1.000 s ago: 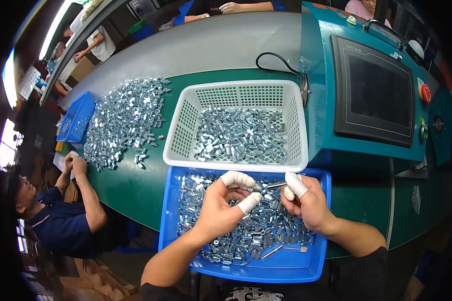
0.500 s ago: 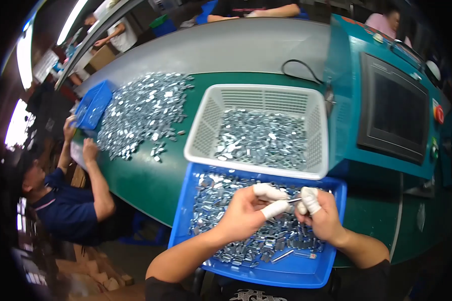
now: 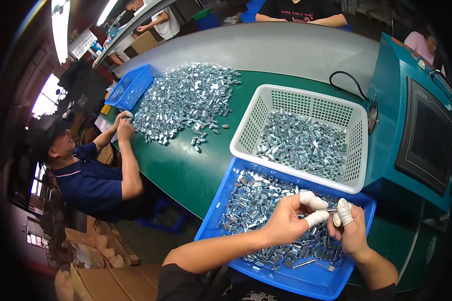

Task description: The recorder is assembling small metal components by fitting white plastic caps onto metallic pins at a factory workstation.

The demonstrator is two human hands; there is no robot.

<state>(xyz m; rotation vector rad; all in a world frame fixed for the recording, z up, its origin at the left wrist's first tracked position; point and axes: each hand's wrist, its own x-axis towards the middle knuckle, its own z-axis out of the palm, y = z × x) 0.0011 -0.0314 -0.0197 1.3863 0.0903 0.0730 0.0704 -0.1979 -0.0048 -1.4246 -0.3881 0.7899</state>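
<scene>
My left hand (image 3: 295, 218) and my right hand (image 3: 352, 232) meet over a blue tray (image 3: 213, 215). White covers wrap several fingertips. Between the pinched fingers of both hands runs a short, thin metal rod (image 3: 331, 210); my left thumb and finger close on one end, my right on the other. Whether a small metal piece sits on the rod is hidden by the fingertips. Below the hands, the tray holds many small shiny metal sleeves (image 3: 256, 200). A longer metal rod (image 3: 304, 264) lies among them near the front, beside a small red-marked item (image 3: 330, 268).
A white perforated basket (image 3: 251, 118) of similar sleeves stands behind the tray. To its right is a teal machine (image 3: 394, 100) with a dark screen. Left lies a loose heap of sleeves (image 3: 186, 100) with a blue bin (image 3: 135, 83). A co-worker (image 3: 95, 170) works there; another person sits opposite.
My view has swung left, so the scene sits farther right. My hands still pinch the rod. The co-worker's hand has moved from the blue bin to the heap's edge, close to the other hand.
</scene>
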